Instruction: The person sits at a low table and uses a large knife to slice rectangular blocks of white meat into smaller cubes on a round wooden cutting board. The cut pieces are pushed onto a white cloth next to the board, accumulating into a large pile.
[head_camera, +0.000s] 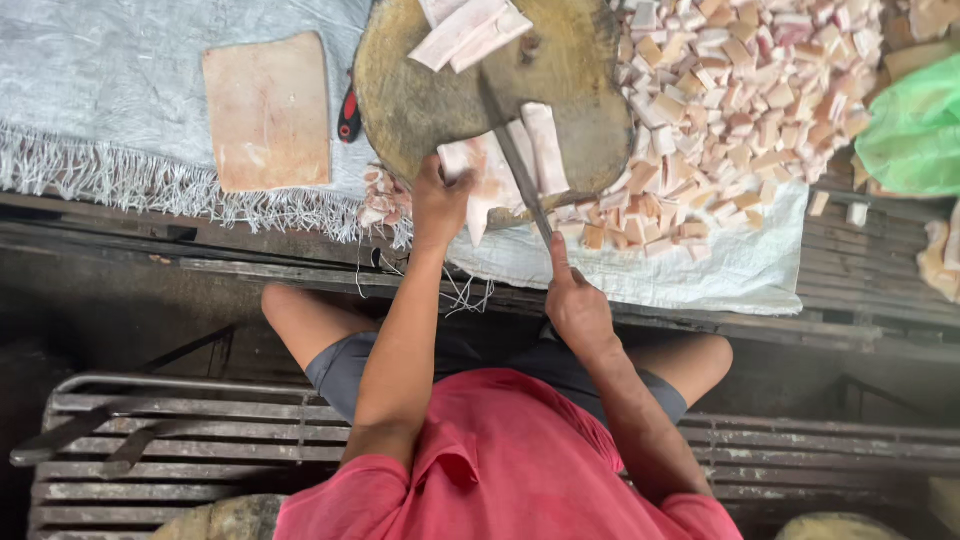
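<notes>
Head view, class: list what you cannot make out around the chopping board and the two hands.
- Knife handle: hidden inside the right hand.
- Round chopping board: far rim cut off by the top edge.
- Red-and-black tool: mostly hidden under the board, kind unclear.
- Left hand fingertips: pressed into the meat strips, not separable.
- Green bag: cut off by the right edge, contents unseen.

Seated person seen from above, both arms reaching toward 12 o'clock. Left arm: nearly straight, rising from the shoulder at 6 o'clock; left hand (438, 205) palm down, fingers spread and pressing flat. Right arm: bent slightly, forearm angled toward 11 o'clock; right hand (577, 305) closed in a grip, index finger extended forward. The hands sit near each other, not touching.
</notes>
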